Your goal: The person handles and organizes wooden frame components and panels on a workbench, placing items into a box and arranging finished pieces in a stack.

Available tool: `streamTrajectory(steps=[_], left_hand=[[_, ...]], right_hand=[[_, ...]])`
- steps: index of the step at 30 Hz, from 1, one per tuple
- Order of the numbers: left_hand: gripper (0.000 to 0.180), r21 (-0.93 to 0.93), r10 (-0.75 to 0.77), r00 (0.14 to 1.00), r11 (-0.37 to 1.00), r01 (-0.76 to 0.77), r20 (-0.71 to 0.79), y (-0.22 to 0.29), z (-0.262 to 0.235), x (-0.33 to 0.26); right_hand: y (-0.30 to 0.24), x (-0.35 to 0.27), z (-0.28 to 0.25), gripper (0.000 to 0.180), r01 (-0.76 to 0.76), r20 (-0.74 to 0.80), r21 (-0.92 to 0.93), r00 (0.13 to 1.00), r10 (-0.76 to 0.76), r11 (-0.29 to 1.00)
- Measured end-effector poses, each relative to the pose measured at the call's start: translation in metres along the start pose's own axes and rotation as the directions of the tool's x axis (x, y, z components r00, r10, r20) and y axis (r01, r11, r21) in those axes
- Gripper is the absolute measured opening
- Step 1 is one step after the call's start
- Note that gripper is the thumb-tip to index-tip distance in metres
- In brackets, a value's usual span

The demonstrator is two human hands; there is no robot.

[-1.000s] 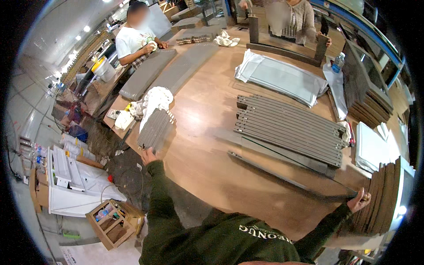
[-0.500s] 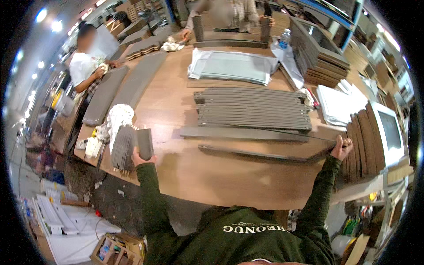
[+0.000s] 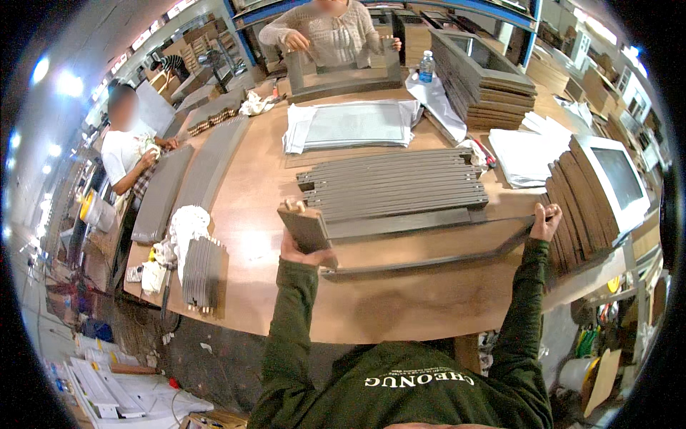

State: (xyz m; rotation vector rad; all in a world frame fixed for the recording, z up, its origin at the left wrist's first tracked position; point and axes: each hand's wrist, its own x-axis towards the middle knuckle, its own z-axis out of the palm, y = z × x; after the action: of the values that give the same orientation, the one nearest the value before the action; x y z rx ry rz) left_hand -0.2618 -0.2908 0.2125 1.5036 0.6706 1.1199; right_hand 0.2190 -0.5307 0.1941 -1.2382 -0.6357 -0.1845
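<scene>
My left hand [image 3: 294, 250] grips a short grey board [image 3: 306, 229] with light wooden pegs at its upper end. The board stands tilted beside the left end of a long dark grey rail [image 3: 414, 267]; whether they touch, I cannot tell. My right hand [image 3: 547, 222] is closed on the raised end of a dark grey side piece [image 3: 516, 243], which slants down to the rail's right end. Beyond the rail lies a wide grey board [image 3: 400, 222], and behind it a row of grooved grey slats [image 3: 393, 187].
Short pegged boards [image 3: 203, 275] and a white cloth [image 3: 189, 225] lie at left. Stacked brown panels [image 3: 579, 207] stand at right, stacked frames [image 3: 486, 93] farther back. White sheets [image 3: 350, 125] lie mid-table. One person [image 3: 332, 36] holds a frame across the table; another [image 3: 125, 146] works at left.
My left hand has carried the short board rightward from beside the pegged pile to the rail's left end. My right hand still holds the side piece. The view has shifted slightly.
</scene>
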Motion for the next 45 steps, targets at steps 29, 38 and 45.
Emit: streamTrajectory(steps=[29,38,45], left_hand=[[0.042,-0.479,-0.129,0.928,0.876,-0.058,-0.349,-0.056,0.028,-0.044],[0.032,-0.837,-0.244,0.958,0.547,0.005,-0.154,-0.024,0.036,-0.029],[0.038,-0.958,-0.067,0.992,0.262,0.12,0.106,-0.033,-0.01,-0.047]], right_hand=[[0.032,-0.003,-0.01,0.039,0.0,-0.025,0.104,1.0,0.003,0.995],[0.119,0.03,-0.064,0.06,-0.083,-0.067,0.003,0.994,0.083,0.997],[0.011,-0.014,-0.018,0.029,-0.028,-0.04,0.204,0.999,0.037,0.979]])
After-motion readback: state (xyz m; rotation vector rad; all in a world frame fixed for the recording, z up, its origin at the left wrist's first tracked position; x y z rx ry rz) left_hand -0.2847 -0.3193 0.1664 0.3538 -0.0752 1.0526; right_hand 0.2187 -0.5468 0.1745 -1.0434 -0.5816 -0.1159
